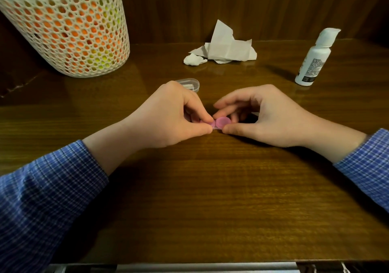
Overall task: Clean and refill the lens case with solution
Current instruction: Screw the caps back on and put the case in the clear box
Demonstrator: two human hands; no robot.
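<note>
The pink case lies flat on the table with its long axis left to right, well nearer than the bottle, its left end pinched by the left hand, its right cap pinched by the right hand.

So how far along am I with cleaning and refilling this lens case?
Early on, it seems. Both the left hand and right hand pinch the pink lens case on the table, its round lid apparently closed. The solution bottle stands capped and untouched at the far right, and the crumpled tissue lies behind. Opening, wiping and refilling look left to do.
</note>
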